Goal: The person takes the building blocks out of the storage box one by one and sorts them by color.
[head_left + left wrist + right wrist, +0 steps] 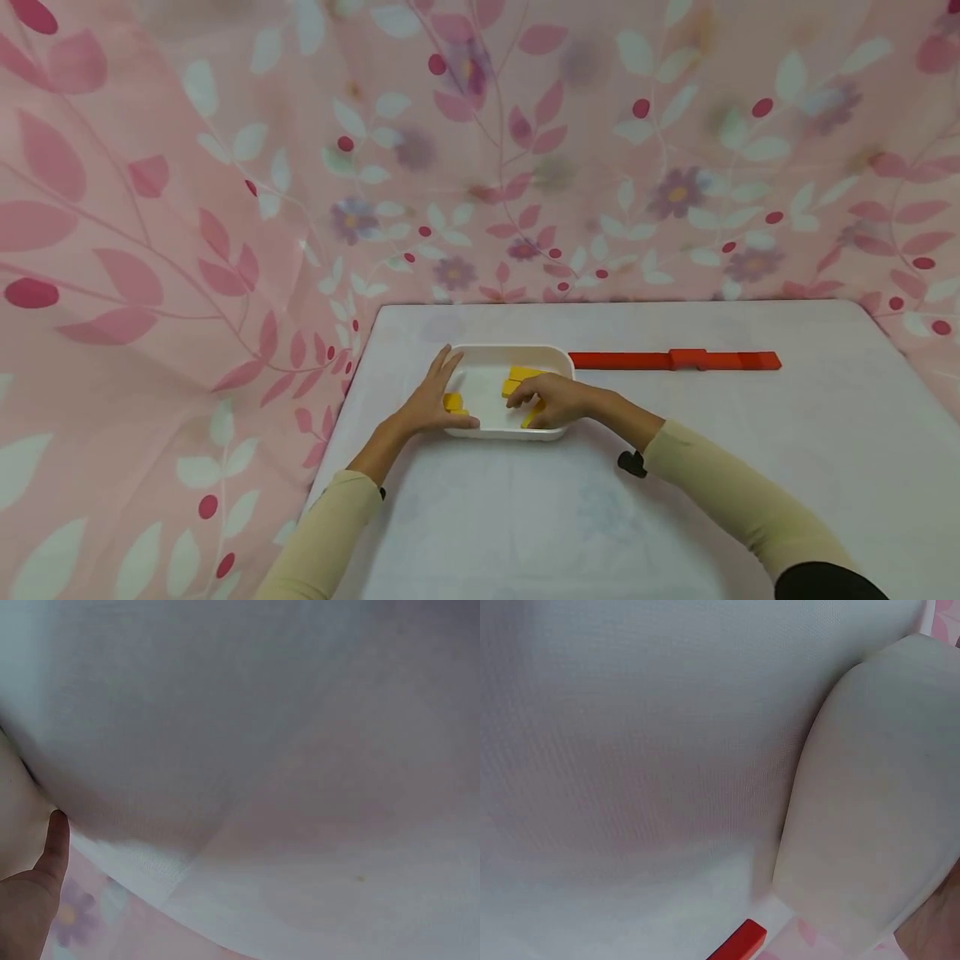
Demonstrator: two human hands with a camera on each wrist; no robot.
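A white rectangular tray lies on the table with several yellow blocks inside, some at its left end, others toward the right. My left hand rests against the tray's left end, fingers spread and mostly straight, the thumb along the near rim. In the left wrist view a fingertip touches the pale tray wall. Reaching over the tray's right side, my right hand pinches a tilted yellow block, partly hidden by the fingers. The right wrist view shows mainly the tray's outer wall.
A long flat red strip with a wider band lies to the right of the tray, its left end right at the tray. White cloth covers the table. Behind and to the left hangs a pink floral curtain.
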